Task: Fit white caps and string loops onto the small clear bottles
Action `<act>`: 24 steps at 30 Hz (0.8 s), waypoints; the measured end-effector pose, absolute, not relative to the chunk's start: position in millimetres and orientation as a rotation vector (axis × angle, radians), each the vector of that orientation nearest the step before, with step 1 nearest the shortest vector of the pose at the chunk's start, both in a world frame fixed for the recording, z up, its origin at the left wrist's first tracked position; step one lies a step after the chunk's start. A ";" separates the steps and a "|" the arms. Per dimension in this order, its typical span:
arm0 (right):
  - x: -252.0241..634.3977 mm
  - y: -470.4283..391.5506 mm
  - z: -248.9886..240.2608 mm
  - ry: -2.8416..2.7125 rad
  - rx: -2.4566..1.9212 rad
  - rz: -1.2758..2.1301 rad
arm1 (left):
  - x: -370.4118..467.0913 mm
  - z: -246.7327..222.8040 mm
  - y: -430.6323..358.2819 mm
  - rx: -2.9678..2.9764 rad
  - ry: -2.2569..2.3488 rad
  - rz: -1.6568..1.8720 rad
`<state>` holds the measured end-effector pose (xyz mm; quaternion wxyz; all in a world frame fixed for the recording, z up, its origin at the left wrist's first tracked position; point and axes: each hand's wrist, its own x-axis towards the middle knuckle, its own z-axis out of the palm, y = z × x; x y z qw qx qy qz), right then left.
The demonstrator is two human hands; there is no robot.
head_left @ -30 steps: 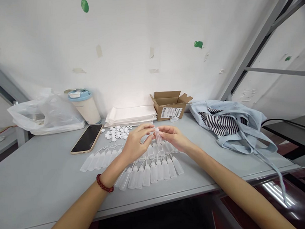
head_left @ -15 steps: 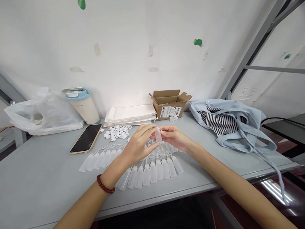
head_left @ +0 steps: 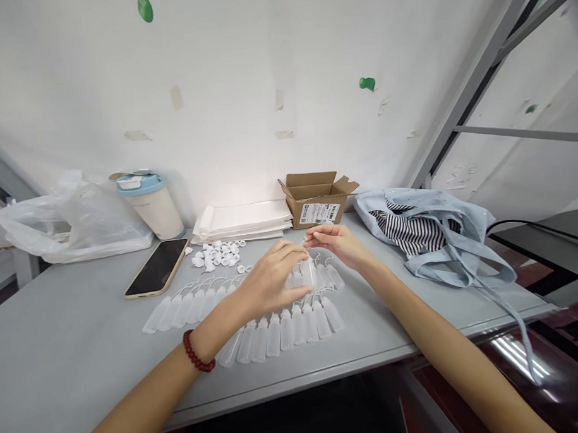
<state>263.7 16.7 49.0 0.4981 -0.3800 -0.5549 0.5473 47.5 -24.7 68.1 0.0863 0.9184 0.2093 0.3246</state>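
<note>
Between the thumb and fingers of my left hand (head_left: 275,277) is a translucent squeeze bottle (head_left: 310,274), held nearly upright. My right hand (head_left: 337,241) is at the bottle's top, its thumb and fingertips pinched together; whatever they grip is too small to make out. Below my hands, translucent bottles with thin curved spouts (head_left: 286,329) lie in a row. Another row of such bottles (head_left: 181,308) lies to the left, partly behind my left forearm. A pile of small white caps (head_left: 218,255) lies behind them.
On the grey table (head_left: 85,350) are a phone (head_left: 157,268), a blue-lidded cup (head_left: 156,205), a plastic bag (head_left: 87,217), white envelopes (head_left: 244,219), an open cardboard box (head_left: 320,209) and a light blue cloth bag (head_left: 426,227).
My right hand's fingers have moved from the bottle's side to above its top. My left hand and the bottle sit slightly lower. The whole view has shifted a little.
</note>
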 end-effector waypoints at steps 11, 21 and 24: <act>285.8 38.0 35.8 -1.290 -1.117 1.003 | 107.5 63.5 -68.0 2.931 0.706 0.495; 282.9 42.6 25.9 -1.795 -1.391 0.295 | 110.4 41.2 -75.9 2.932 0.872 0.476; 287.3 47.5 19.4 -1.860 -1.410 0.161 | 108.0 44.5 -78.5 2.936 0.864 0.476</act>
